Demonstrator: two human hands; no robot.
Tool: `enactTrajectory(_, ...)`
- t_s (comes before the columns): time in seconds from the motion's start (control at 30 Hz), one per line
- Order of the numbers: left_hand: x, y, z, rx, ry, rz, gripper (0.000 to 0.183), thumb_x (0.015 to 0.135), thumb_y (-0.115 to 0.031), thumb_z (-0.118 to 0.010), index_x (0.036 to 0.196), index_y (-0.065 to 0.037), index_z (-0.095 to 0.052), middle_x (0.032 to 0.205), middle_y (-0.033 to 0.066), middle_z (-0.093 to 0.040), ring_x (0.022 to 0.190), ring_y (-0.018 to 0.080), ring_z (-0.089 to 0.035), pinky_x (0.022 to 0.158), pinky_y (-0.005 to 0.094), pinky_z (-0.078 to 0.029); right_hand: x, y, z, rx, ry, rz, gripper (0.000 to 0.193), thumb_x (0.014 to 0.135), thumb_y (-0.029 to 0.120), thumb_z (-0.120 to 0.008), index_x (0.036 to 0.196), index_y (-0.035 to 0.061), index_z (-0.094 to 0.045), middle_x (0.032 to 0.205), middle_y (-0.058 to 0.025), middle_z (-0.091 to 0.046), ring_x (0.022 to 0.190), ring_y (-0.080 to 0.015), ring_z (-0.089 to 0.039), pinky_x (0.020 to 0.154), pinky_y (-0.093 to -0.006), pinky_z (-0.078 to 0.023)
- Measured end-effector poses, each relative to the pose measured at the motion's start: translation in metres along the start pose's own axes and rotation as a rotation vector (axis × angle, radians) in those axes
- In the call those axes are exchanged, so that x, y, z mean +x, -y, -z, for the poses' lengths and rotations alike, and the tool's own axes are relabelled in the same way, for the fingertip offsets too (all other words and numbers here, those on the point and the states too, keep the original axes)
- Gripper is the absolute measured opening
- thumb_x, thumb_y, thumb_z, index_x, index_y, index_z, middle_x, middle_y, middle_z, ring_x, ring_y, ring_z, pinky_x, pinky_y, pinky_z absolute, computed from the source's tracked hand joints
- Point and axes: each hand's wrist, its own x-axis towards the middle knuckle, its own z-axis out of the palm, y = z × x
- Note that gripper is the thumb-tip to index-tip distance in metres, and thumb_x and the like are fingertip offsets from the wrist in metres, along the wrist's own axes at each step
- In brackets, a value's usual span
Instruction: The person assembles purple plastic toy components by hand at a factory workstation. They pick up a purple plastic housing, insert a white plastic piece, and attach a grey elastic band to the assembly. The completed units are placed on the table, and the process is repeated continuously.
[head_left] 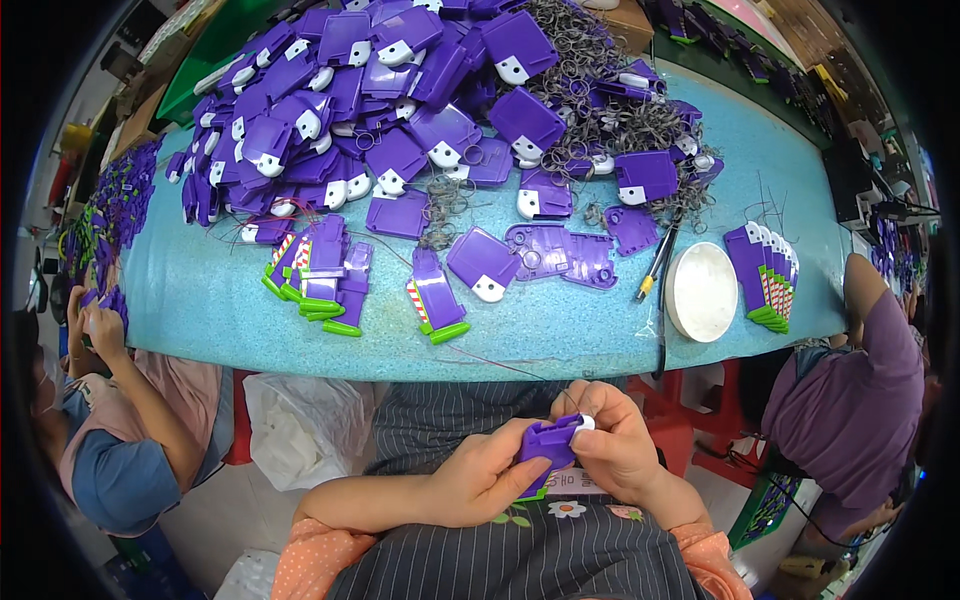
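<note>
Above my lap, off the table's near edge, I hold a purple plastic casing (547,447) with a green lower edge. My left hand (490,478) grips its left side, thumb across the front. My right hand (612,438) is closed at the casing's upper right corner, pinching a small white corner piece (585,425) there. A thin dark wire (505,367) runs from near my right fingertips back over the table edge. Anything else inside the right fingers is hidden. On the table ahead lie a purple casing with green ends (436,290) and a purple-and-white cover (484,262).
A large heap of purple-and-white covers (390,75) fills the back of the blue table (420,352), beside tangled grey coiled wires (590,110). To the right are a white bowl (701,292), a yellow-tipped tool (646,286) and stacked casings (762,275). People sit on both sides.
</note>
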Motion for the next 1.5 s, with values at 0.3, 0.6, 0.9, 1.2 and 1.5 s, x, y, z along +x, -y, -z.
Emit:
enactTrajectory(0.3, 0.009, 0.006, 0.020, 0.049, 0.086, 0.013, 0.027, 0.085, -0.005, -0.056, 0.110, 0.001, -0.050, 0.086, 0.0118, -0.062, 0.075, 0.0181, -0.063, 0.065, 0.0277, -0.047, 0.002, 0.010, -0.004, -0.824, 0.106, 0.366, 0.013, 0.077, 0.003, -0.068, 0.081, 0.0040, -0.056, 0.082, -0.0050, -0.049, 0.073, -0.0138, -0.048, 0.062, -0.0278, -0.040)
enactTrajectory(0.6, 0.020, 0.004, 0.031, -0.100, -0.300, -0.076, 0.027, 0.082, -0.010, -0.059, 0.105, 0.002, -0.051, 0.090, 0.0116, -0.061, 0.080, 0.0179, -0.060, 0.073, 0.0295, -0.048, -0.003, 0.034, -0.004, -1.157, -0.003, 0.371, 0.055, 0.074, 0.026, -0.074, 0.117, 0.0033, -0.049, 0.080, -0.0049, -0.050, 0.054, -0.0111, -0.043, 0.048, -0.0256, -0.037)
enactTrajectory(0.9, 0.021, 0.028, -0.003, -0.351, -0.438, -0.078, 0.029, 0.084, -0.014, -0.059, 0.105, 0.002, -0.047, 0.090, 0.0089, -0.058, 0.081, 0.0177, -0.058, 0.075, 0.0315, -0.048, -0.011, 0.012, 0.001, -1.010, 0.050, 0.291, 0.020, 0.083, 0.018, -0.063, 0.088, -0.0012, -0.057, 0.067, -0.0125, -0.053, 0.056, -0.0231, -0.053, 0.051, -0.0331, -0.040)
enactTrajectory(1.2, 0.011, 0.023, -0.001, -0.138, -0.360, 0.033, 0.025, 0.085, -0.005, -0.057, 0.107, 0.003, -0.049, 0.095, 0.0058, -0.060, 0.082, 0.0095, -0.055, 0.078, 0.0263, -0.045, 0.007, 0.006, 0.003, -1.069, 0.090, 0.323, 0.017, 0.082, 0.016, -0.063, 0.085, -0.0001, -0.056, 0.075, -0.0098, -0.050, 0.069, -0.0245, -0.051, 0.061, -0.0323, -0.041)
enactTrajectory(1.5, 0.038, -0.018, 0.030, 0.676, 0.045, -0.210, 0.047, 0.076, -0.012, -0.068, 0.112, 0.003, -0.041, 0.120, 0.0233, -0.043, 0.119, 0.0432, -0.037, 0.099, 0.0482, -0.031, -0.009, 0.035, 0.001, -1.109, -0.053, 0.267, 0.026, 0.079, 0.014, -0.068, 0.098, 0.0009, -0.056, 0.083, -0.0117, -0.057, 0.076, -0.0214, -0.058, 0.066, -0.0290, -0.045)
